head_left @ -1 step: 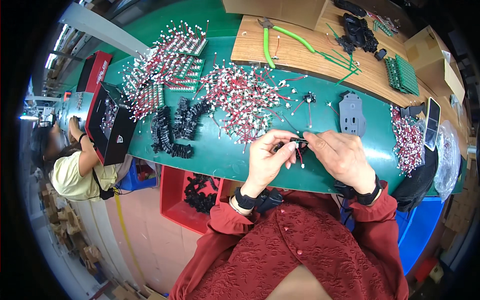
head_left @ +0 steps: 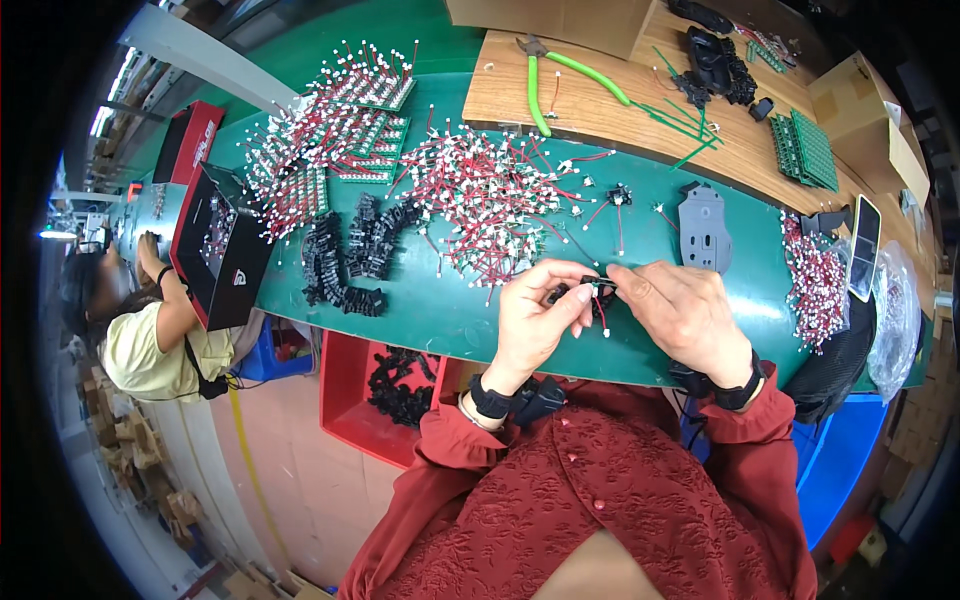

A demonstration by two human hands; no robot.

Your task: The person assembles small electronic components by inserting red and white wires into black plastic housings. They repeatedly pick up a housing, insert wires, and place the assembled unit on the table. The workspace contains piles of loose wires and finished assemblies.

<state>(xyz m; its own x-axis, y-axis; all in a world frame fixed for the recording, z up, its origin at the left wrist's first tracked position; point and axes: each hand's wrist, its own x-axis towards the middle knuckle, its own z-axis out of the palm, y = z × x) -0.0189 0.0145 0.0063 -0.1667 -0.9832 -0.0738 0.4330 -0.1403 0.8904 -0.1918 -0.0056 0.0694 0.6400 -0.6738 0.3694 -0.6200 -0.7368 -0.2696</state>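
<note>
My left hand pinches a small black plastic part between thumb and fingers, above the near edge of the green mat. A short red wire with a white connector hangs from that part. My right hand is closed at the part's right side, thumb and forefinger pressed together against it. Whatever lies between those fingertips is too small to make out. Just beyond my hands spreads a heap of small circuit boards with red wires and white connectors. Left of it lie rows of black plastic parts.
Wired board panels lie far left, near an open black-and-red box. Green-handled cutters, a grey mouse-shaped shell and a phone lie ahead and right. A red bin sits below the edge. Another person works at far left.
</note>
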